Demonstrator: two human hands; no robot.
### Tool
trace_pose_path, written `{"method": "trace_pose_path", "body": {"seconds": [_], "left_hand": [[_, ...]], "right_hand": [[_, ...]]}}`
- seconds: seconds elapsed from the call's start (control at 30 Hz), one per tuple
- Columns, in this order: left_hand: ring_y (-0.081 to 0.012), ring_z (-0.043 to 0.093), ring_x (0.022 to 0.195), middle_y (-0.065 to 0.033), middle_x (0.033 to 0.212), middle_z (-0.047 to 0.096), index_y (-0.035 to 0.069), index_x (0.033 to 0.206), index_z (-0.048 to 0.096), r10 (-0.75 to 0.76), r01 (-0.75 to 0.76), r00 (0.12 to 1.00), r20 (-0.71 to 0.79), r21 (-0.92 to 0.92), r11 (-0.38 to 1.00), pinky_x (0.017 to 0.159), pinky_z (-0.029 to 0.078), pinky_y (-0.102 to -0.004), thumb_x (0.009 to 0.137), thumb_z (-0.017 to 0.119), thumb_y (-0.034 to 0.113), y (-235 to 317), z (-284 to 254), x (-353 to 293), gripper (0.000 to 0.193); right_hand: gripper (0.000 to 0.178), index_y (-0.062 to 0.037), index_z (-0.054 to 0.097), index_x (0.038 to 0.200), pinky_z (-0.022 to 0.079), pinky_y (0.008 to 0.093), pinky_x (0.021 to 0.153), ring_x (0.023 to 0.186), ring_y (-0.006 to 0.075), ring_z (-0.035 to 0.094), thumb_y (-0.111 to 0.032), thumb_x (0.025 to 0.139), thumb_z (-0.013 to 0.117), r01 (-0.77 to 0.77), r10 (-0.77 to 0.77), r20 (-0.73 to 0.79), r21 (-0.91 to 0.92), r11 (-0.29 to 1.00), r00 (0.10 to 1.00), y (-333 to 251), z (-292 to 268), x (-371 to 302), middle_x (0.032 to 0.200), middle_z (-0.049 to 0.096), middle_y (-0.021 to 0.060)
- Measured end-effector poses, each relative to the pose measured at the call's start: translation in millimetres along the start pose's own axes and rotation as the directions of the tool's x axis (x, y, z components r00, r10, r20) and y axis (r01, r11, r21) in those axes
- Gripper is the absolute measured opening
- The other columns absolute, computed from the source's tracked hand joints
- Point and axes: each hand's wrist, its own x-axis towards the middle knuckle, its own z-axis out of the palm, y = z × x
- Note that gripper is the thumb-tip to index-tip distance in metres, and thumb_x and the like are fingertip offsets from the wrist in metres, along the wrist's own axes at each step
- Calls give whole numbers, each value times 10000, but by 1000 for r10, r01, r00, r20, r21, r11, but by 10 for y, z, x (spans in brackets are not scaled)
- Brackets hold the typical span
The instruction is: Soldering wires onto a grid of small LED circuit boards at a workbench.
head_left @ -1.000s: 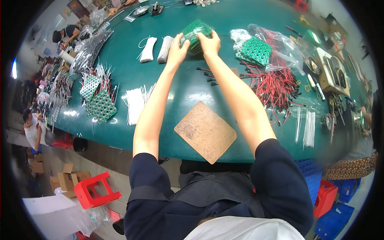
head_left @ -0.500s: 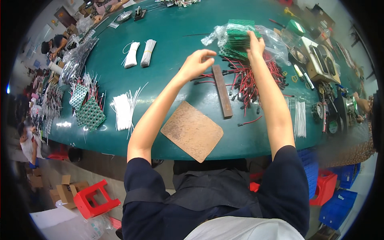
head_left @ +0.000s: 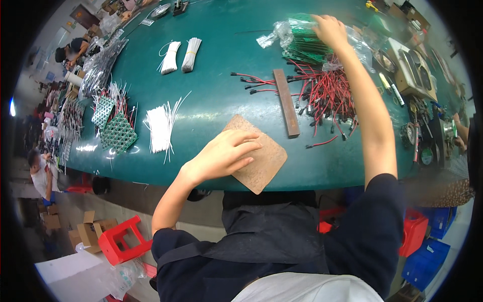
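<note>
Head view. I look down through the fisheye on a green counter [head_left: 216, 100], its edges bowed toward the rim. The left grip [head_left: 226, 152], a bare hand, lies across the brown board [head_left: 267, 166] near the counter's front edge; its fingers are loosely bent and apart, released, with nothing visible between them. I cannot tell whether the palm presses on the board. The right grip [head_left: 332, 34] reaches to the far right, its fingers bent over the upper right part of the green circuit-board stack [head_left: 302, 48]. I cannot tell whether it grasps the stack or merely touches it, since the fingertips are partly hidden. The stack is beyond the heap of red-and-black leads [head_left: 327, 90], with crumpled clear film [head_left: 276, 36] at its left side. The dark brown bar [head_left: 287, 103] lies left of the main heap, leads showing on both its sides.

Farther left I note two bundles of white ties, one [head_left: 171, 58] just beside the other [head_left: 191, 54], and nearer the front edge a loose white pile [head_left: 158, 130]. A perforated green panel [head_left: 119, 133] lies left of that pile. On the floor, to the lower left, a red stool [head_left: 111, 248] rests on its side near an open carton [head_left: 88, 234].
</note>
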Motion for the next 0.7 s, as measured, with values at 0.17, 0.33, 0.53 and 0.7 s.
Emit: {"method": "trace_pose_path", "body": {"seconds": [0.17,0.33,0.53,0.7], "left_hand": [[-316,566,1101,-118,1172,605,69,1151,604,-24,25,995,-99,15,1000,948,457,-411,867,631,184,-129,-72,230,308],[-218,650,987,-117,1130,646,37,1155,611,-252,84,874,-415,-382,920,829,523,-325,893,637,206,-695,-181,1683,313],[-178,693,770,-122,1018,678,35,1128,620,-339,269,630,-699,-212,939,707,548,-296,924,594,253,-1316,-44,2625,300],[-210,638,816,-86,810,625,5,994,583,-582,-116,620,-526,-795,595,783,526,-345,937,586,287,-1605,-346,2282,288]], "right_hand": [[254,-109,669,1026,474,508,869,1063,345,607,-262,832,611,-1,129,405,-302,953,905,-225,-217,226,1066,659,173],[229,-84,686,1013,519,387,821,995,284,650,-175,828,589,-167,135,167,194,967,977,72,-214,245,1076,683,135],[406,-99,564,1294,489,303,879,1031,159,620,-270,931,623,-265,-280,326,935,233,903,-581,-750,126,1108,677,88],[469,-118,528,1329,486,385,938,1109,256,611,-207,883,643,264,-351,140,426,866,926,88,-291,-46,1202,635,128]]}}
